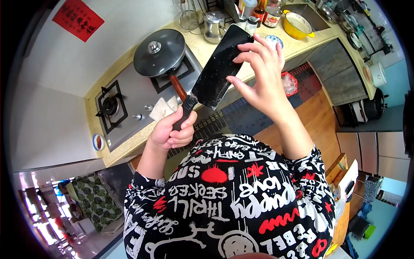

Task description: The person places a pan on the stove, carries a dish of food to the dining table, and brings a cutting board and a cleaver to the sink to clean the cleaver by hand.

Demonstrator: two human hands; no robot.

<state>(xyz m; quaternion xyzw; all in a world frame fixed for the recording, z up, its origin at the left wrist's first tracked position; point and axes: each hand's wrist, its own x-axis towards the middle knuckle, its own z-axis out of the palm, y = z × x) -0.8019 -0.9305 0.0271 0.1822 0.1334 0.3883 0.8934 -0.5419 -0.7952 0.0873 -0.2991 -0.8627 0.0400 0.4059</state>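
My left hand [171, 133] is wrapped around the black handle of a kitchen cleaver [220, 69]. Its broad dark blade points up and to the right, with small pale specks on its face. At the blade's right side is my right hand [269, 82], fingers spread and slightly bent. The thumb and fingertips touch or nearly touch the blade; which of these I cannot tell. Behind the cleaver, a lidded frying pan [156, 54] rests on the gas stove [136, 125], its brown handle reaching toward my left hand. A folded pale cloth [161, 109] lies near the stove's front.
Along the counter's back stand a metal pitcher [213, 28], sauce bottles [272, 15] and a yellow pot [297, 25] beside the sink [312, 17]. A small bowl [98, 142] sits at the left corner. On the floor is a red basket with a plastic bag [289, 83].
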